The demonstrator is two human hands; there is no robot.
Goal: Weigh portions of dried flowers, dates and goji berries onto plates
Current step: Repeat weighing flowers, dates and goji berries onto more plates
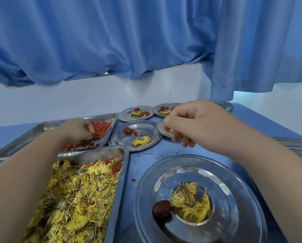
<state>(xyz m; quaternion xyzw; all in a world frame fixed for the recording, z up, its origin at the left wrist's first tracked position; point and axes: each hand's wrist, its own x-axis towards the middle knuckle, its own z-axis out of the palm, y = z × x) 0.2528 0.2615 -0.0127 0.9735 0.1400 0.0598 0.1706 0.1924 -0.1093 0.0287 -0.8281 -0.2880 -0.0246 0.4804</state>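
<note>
On the near plate [146, 199] right before you lie 1 frayed yellow dried flower [190, 199] and 1 dark, wrinkled date [161, 208], touching. Left of that plate, the flower tray [118, 190] is heaped with yellow blooms. Beyond the plate, your right hand [190, 123] hovers with its fingers loosely curled; whether it holds anything is unclear. Beyond and left, your left hand [76, 128] curls its fingers into the red goji berries [101, 128], pinching some. Farther beyond, 4 small plates [146, 130] sit on the blue tabletop [146, 155], 1 partly hidden by your right hand.
</note>
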